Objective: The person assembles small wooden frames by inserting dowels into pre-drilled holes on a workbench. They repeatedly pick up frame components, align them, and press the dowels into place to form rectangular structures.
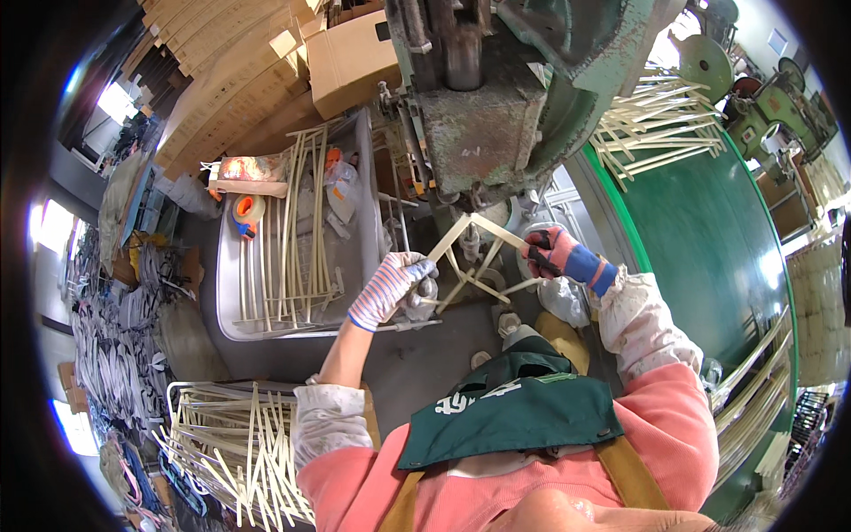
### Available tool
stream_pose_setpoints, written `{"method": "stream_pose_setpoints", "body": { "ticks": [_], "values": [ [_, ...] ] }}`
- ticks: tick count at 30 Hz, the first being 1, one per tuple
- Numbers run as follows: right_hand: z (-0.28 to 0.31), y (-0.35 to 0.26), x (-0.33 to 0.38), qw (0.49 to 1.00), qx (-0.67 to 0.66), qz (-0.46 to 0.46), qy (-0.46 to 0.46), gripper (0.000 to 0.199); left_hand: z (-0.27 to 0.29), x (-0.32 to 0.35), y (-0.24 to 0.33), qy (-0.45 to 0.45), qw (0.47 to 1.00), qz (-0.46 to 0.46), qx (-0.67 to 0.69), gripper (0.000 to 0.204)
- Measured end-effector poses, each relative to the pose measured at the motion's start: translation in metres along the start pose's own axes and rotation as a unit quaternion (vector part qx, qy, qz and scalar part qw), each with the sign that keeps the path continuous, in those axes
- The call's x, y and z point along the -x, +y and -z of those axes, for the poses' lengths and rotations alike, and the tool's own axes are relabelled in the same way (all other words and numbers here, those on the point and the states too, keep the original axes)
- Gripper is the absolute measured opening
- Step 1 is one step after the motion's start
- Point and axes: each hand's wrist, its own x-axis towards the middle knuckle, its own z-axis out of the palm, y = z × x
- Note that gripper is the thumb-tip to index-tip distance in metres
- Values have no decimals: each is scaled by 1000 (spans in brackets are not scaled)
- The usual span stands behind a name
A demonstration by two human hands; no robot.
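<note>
Both gloved hands steady a pale strip frame under the green press.
Left hand (390, 288) fingers and right hand (554, 257) fingers close on the strip frame (474, 257), keeping it beneath the press (483, 133).

- My grey tray (232, 293) holds pale bent strips (284, 257), a tape roll (249, 211) and plastic bags (341, 191).
- The wire basket (177, 390) below it carries more strips.
</note>
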Motion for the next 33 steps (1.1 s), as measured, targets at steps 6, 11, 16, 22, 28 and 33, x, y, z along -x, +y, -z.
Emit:
{"method": "stream_pose_setpoints", "body": {
  "ticks": [6, 11, 16, 22, 28, 33],
  "values": [
    [-63, -15, 25, 984, -79, 72, -142, 15, -19, 8, -30, 290, 822, -172, -458, 34],
    [-36, -10, 47, 957, -120, 94, -245, 33, -5, 68, -26, 366, 797, -310, -367, 31],
    [81, 95, 15, 994, -26, -106, -1, 34, 57, 195, 2, 424, 774, -382, -276, 29],
    [65, 241, 18, 993, 0, 105, -53, 40, 120, 322, -29, 591, 641, -490, -5, 33],
    [11, 195, 56, 850, -420, 253, -194, 66, 110, 344, -196, 742, 561, -361, 54, 26],
    [43, 109, 122, 922, -314, 211, -86, 47, 78, 314, -348, 601, 702, -42, 378, 30]
  ]
}}
